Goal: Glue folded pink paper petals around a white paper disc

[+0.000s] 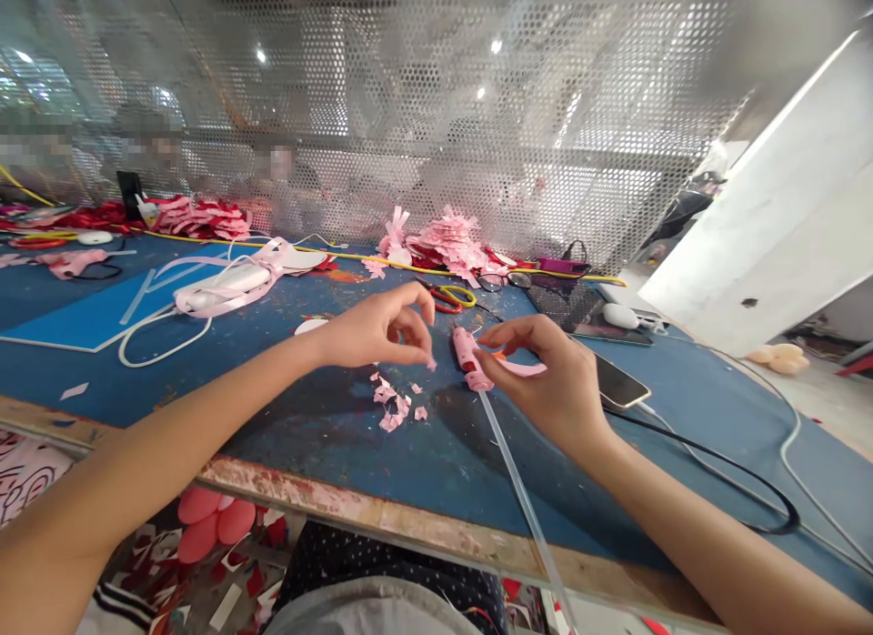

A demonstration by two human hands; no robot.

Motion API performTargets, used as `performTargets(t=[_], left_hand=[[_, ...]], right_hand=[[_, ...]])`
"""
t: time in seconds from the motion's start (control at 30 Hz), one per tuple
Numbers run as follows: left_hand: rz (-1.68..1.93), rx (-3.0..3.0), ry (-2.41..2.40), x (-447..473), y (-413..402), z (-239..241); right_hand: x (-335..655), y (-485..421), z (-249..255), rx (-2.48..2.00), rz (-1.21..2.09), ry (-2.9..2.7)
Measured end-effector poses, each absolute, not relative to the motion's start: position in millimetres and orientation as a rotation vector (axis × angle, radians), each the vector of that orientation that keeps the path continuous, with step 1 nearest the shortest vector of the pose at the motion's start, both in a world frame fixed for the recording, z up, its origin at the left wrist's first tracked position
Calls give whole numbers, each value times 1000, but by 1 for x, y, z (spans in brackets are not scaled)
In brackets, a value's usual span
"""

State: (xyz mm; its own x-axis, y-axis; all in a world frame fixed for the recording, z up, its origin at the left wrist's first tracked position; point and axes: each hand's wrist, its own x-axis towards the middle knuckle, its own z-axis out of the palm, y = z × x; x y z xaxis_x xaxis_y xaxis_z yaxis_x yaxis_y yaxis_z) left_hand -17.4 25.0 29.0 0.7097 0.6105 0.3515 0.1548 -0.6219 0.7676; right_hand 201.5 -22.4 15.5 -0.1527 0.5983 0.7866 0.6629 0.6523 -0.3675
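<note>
A clear stick (518, 489) with pink-wrapped tip, slanted over the table (306, 417), is pinched together with a pink strip (522, 368) by right hand (552, 380) fingers, a tiny pink scrap (431, 364) nipped in narrowed left hand (372, 330) fingers; wrapping judged underway, taut strip needed next.

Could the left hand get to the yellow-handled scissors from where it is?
Probably yes. The scissors lie just beyond the left hand, with nothing between them. But it pinches a pink scrap, which it would likely have to drop first.
</note>
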Motion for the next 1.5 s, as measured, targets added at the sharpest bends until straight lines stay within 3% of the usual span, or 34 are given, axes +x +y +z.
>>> performTargets(t=[0.2,0.47,1.17,1.5], left_hand=[[352,2445,699,-29,42,20],[171,2789,686,-27,34,28],[-195,2222,1209,-46,35,49],[-71,1948,776,-34,23,45]], right_hand=[[216,-10,19,-1122,-73,-1764],[221,-6,24,-1217,-76,-1747],[230,5,22,-1274,-113,-1875],[229,4,25,-1285,-133,-1926]])
